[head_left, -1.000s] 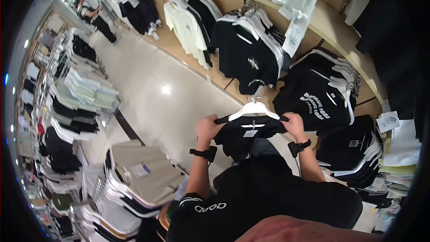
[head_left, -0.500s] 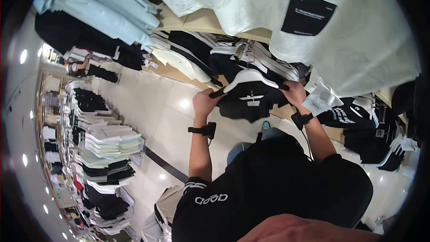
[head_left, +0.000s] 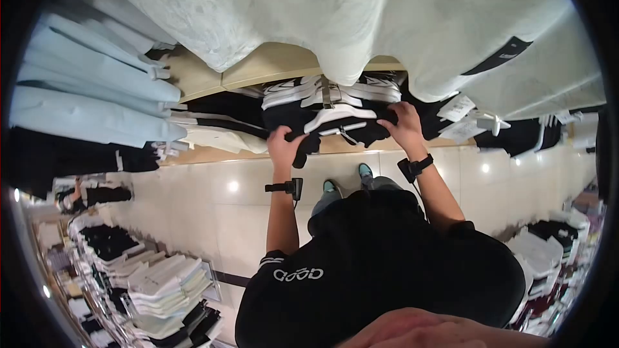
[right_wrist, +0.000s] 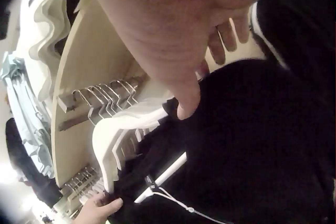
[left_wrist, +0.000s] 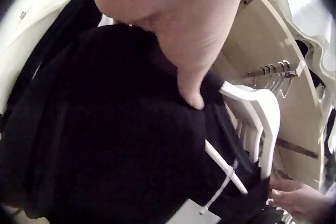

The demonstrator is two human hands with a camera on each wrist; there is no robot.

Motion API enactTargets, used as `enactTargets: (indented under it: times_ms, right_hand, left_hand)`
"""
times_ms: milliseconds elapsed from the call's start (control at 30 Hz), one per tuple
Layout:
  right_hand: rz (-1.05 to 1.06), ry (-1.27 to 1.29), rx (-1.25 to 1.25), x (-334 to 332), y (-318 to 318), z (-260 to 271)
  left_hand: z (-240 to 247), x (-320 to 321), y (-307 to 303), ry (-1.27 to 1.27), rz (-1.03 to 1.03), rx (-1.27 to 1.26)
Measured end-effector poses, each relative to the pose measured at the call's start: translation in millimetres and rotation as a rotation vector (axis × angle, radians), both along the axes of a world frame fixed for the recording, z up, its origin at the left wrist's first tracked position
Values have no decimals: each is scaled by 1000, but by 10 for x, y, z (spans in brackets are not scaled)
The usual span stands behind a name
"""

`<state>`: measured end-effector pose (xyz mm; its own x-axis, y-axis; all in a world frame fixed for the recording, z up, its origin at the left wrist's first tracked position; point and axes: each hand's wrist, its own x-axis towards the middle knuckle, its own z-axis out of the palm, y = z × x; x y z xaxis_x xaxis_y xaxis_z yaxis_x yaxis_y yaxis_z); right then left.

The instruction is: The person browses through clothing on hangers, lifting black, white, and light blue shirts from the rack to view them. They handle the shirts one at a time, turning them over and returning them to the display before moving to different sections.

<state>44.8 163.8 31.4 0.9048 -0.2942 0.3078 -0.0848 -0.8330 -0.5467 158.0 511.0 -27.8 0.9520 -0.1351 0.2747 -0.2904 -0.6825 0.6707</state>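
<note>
Pale, shiny floor tiles point(head_left: 193, 196) cover a clothes shop, and clothes racks stand on the near left and near right. At the middle, on the far side of the person's shoes, is a black cloth shirt point(left_wrist: 121, 140) on a smooth white hanger point(head_left: 338, 115). It is held up between the two hands, in front of a row of other white hangers point(head_left: 287, 98). Whether its hook sits on the rail, I cannot tell.

The left hand point(head_left: 282, 147) pinches the left shoulder of the shirt; its thumb lies on the front, and its other fingers are hidden behind the cloth. The right hand point(head_left: 405, 127) pinches the right shoulder with the thumb in front, while some fingers are loosely bent behind. From the neck hangs a white paper tag point(left_wrist: 193, 214) on a thin string.

Behind the shirt, metal hooks hang on a short metal rail point(left_wrist: 257, 73), fixed to a curved, light wooden panel point(right_wrist: 79, 71). Large pale grey-green shirts point(head_left: 351, 13) hang above. Further to the left are light blue garments point(head_left: 90, 106), and at the far left another person point(head_left: 106, 194) is in dark trousers.
</note>
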Motion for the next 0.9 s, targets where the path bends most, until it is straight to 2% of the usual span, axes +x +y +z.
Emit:
enactTargets:
  times_ms: [33,133,167,200,233,267,300,367,433,467,533,600,700,733,800,900]
  right_hand:
    - [-61,-163,-31,-111,61,36]
    - [-168,11,-4,-575,26,-177]
    - [-216,98,29,-752,-16,-239]
    - [-229,218,134,-958,-44,-227]
    - [-236,245,125,-1181,-61,-248]
    - [-278,309,247,-1385,-56,-194]
    - [-321,349,371,-1555,-65,-135]
    - [-437,420,456,-1930,-107,-184]
    - [-508,385,471,-2262,-172,-276]
    - [-542,409,506,-2436,-222,-320]
    - [-591,414,557,-2764,-308,-349]
    - [-595,315,628,-3132,-394,-366]
    - [-656,245,639,-3821,-617,-488]
    - [-658,221,650,-4007,-664,-485]
    - [-810,267,702,-4402,-746,-499]
    - [-867,196,696,-4989,-880,-718]
  left_hand:
    - [87,-3,-50,-85,31,-20]
    - [258,-62,-145,-422,96,13]
    - [162,-112,-143,-403,64,-7]
    - [43,-182,-135,-317,13,-32]
    - [-67,-286,-140,-226,-47,-56]
    - [-134,-373,-160,-74,-169,-74]
    - [-256,-491,-216,-65,-230,-97]
    - [-528,-653,-328,445,-425,-433]
    - [-589,-786,-425,404,-626,-268]
    - [-602,-851,-504,410,-680,-271]
    - [-632,-994,-707,526,-689,-284]
    - [-603,-1125,-999,514,-785,-230]
    - [-591,-1369,-1609,425,-934,-161]
    - [-562,-1478,-1847,481,-945,-179]
    - [-516,-1737,-2305,565,-960,-249]
    - [-345,-2199,-2988,659,-1033,-222]
